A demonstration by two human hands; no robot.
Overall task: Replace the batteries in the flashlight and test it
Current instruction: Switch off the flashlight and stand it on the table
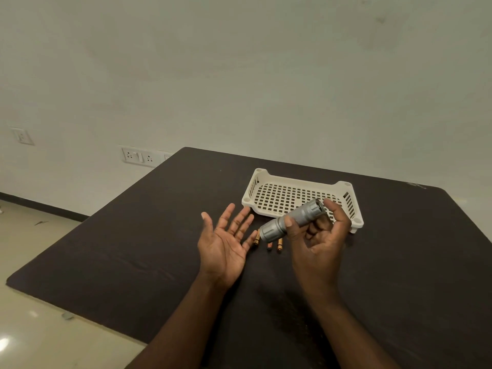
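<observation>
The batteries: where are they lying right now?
In the head view, the batteries lie on the dark table, just in front of the white basket, below the flashlight held in the right hand.

The right hand [319, 235] covers the middle of the flashlight [292, 219], so the part under the grip cannot be seen. The flashlight hides the far ends of the batteries [269, 245] just below it. The tray [263, 179] has its near corner behind the grip. The counter [133, 249] runs off the picture's bottom and right edges.
</observation>
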